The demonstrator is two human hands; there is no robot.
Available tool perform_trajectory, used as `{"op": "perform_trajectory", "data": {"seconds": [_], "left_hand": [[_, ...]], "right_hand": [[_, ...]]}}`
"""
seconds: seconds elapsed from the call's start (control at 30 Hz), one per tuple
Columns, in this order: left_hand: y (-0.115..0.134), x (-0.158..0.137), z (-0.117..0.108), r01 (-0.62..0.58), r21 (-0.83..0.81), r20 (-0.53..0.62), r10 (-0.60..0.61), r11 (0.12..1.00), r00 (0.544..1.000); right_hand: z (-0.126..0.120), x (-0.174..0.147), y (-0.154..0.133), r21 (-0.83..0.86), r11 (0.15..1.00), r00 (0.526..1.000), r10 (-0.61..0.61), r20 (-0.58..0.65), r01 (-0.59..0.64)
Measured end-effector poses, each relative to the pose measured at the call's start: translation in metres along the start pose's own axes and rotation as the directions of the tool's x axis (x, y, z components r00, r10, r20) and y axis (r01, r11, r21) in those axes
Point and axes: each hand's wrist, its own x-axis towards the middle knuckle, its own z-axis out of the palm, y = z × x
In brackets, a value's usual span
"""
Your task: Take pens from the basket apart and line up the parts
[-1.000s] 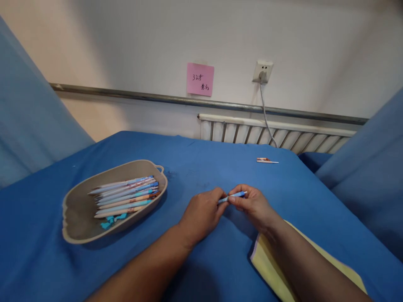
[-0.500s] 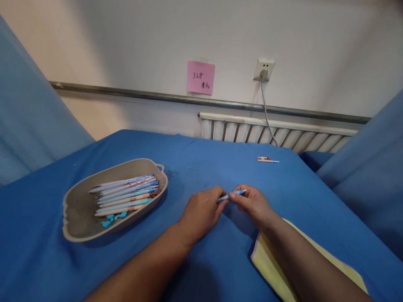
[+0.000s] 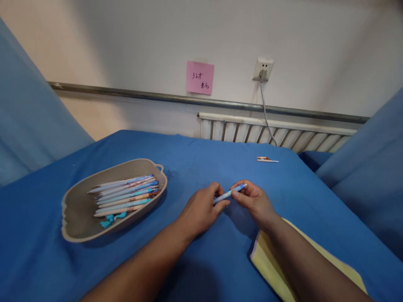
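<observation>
Between both hands, just above the blue cloth, is a light-blue pen [image 3: 225, 196] with a darker blue part and a pale tip pointing up to the right. My left hand [image 3: 203, 207] pinches its lower-left end between thumb and fingers, which hide that end. The thumb and fingers of my right hand [image 3: 252, 201] are closed on the pen near its darker end. To the left, a beige plastic basket [image 3: 78, 218] holds several pens [image 3: 126, 195] in blue, white and orange, lying side by side. Small turquoise pieces [image 3: 108, 221] lie beside them in the basket.
A blue cloth [image 3: 189, 163] covers the surface. Orange-and-white pen parts [image 3: 267, 160] lie at the back right. Under my right forearm is a yellow towel [image 3: 270, 264]. Behind are a radiator [image 3: 233, 130], a metal rail [image 3: 151, 95], a socket [image 3: 263, 69] and a pink note [image 3: 200, 78].
My left hand has shifted slightly left along the pen, and its fingers have loosened a little. More of the pen's barrel now shows between the hands.
</observation>
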Motion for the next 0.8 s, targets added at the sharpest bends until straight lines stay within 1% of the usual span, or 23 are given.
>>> {"op": "perform_trajectory", "data": {"seconds": [0.03,0.07,0.13,0.17,0.2,0.23,0.3,0.33,0.37,0.4,0.47,0.53,0.57,0.6,0.67,0.73,0.8], "left_hand": [[0.0,0.0,0.0,-0.002,0.002,0.038,0.001,1.0,0.999],[-0.001,0.0,0.0,0.013,-0.036,0.103,-0.009,0.999,0.995],[-0.001,0.001,0.0,0.087,-0.186,0.256,-0.037,0.979,0.966],[-0.002,0.001,0.001,0.127,-0.261,0.31,-0.041,0.957,0.95],[-0.002,0.002,0.001,0.15,-0.316,0.325,-0.042,0.937,0.945],[-0.003,0.002,0.002,0.149,-0.343,0.299,-0.043,0.927,0.953],[-0.006,0.003,0.004,0.112,-0.324,0.193,-0.05,0.939,0.98],[-0.008,0.003,0.004,0.1,-0.304,0.158,-0.054,0.947,0.986],[-0.009,0.004,0.004,0.101,-0.297,0.158,-0.056,0.949,0.986],[-0.01,0.004,0.004,0.117,-0.314,0.199,-0.055,0.942,0.978],[-0.012,0.005,0.002,0.195,-0.408,0.347,-0.046,0.892,0.937],[-0.011,0.005,0.0,0.297,-0.516,0.454,-0.038,0.804,0.89],[-0.01,0.005,-0.001,0.338,-0.558,0.476,-0.041,0.758,0.878],[-0.01,0.005,-0.001,0.361,-0.593,0.477,-0.048,0.72,0.878],[-0.008,0.005,0.0,0.352,-0.641,0.429,-0.062,0.682,0.901],[-0.007,0.006,0.001,0.312,-0.656,0.355,-0.084,0.687,0.931],[-0.006,0.007,0.003,0.286,-0.655,0.296,-0.112,0.7,0.949]], "right_hand": [[0.0,0.0,-0.001,-0.005,1.0,1.0,0.002,0.002,-0.002],[0.0,-0.001,-0.002,-0.006,1.0,1.0,0.003,0.01,-0.003],[0.0,-0.001,-0.003,-0.004,1.0,0.999,0.004,0.037,-0.004],[0.0,-0.001,-0.003,0.0,1.0,0.999,0.003,0.049,-0.003],[0.0,-0.001,-0.002,0.004,1.0,0.998,0.003,0.055,-0.003],[0.0,0.0,-0.002,0.007,1.0,0.999,0.0,0.053,-0.001],[-0.001,0.0,-0.001,0.004,1.0,0.999,-0.006,0.032,0.005],[-0.001,0.0,-0.001,0.0,1.0,1.0,-0.009,0.022,0.009],[-0.002,0.0,0.0,-0.004,1.0,1.0,-0.011,0.018,0.011],[-0.002,0.0,0.0,-0.007,1.0,1.0,-0.011,0.021,0.011],[-0.003,0.0,0.001,0.001,1.0,0.999,-0.013,0.043,0.013],[-0.004,0.0,0.002,0.028,0.999,0.997,-0.018,0.077,0.016],[-0.004,0.001,0.003,0.043,0.999,0.995,-0.021,0.096,0.016],[-0.005,0.001,0.004,0.059,0.998,0.994,-0.024,0.108,0.018],[-0.004,0.002,0.006,0.094,0.996,0.994,-0.019,0.111,0.009],[-0.002,0.003,0.008,0.12,0.993,0.997,0.008,0.077,-0.017],[0.002,0.003,0.009,0.111,0.993,0.999,0.046,0.029,-0.049]]}}
